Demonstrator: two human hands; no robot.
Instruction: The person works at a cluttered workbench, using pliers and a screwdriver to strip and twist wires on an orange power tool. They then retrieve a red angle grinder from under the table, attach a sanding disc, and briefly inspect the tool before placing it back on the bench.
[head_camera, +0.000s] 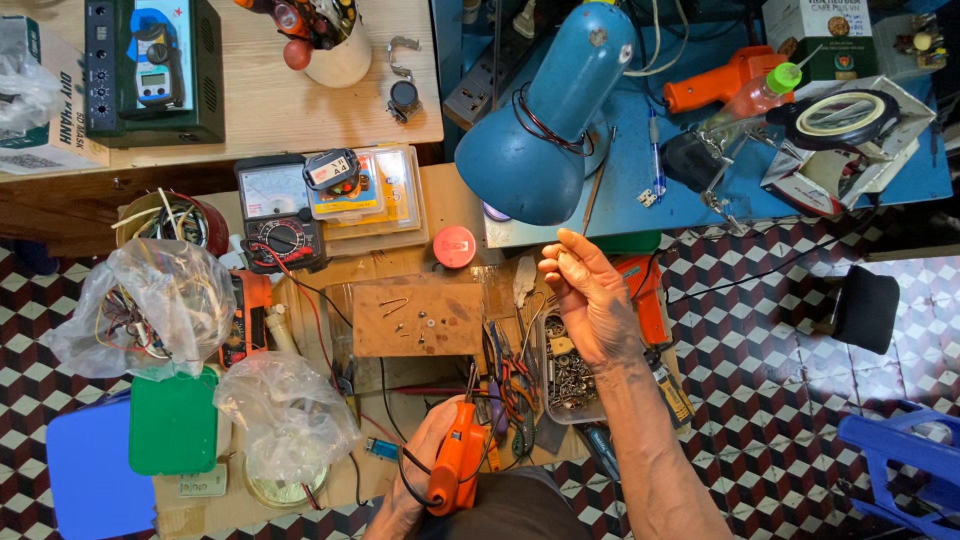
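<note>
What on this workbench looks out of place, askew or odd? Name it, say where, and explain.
The blue desk lamp lies tipped on its side across the bench's far edge, its shade pointing toward the worker. Loose screws are scattered on the brown board, uncontained. The left hand grips an orange soldering gun.

A low wooden bench (455, 200) carries most of the clutter: a brown board (415, 318) with small screws on it, a black meter (277, 212), a red cap (454, 246), two clear plastic bags (150, 305) of wires, and a tray (570, 375) of what may be metal fittings. Beside it, a blue table (915, 180) bears a blue lamp (545, 120) and an orange tool (715, 85). Beneath them lies a checkered tile floor (780, 360).
</note>
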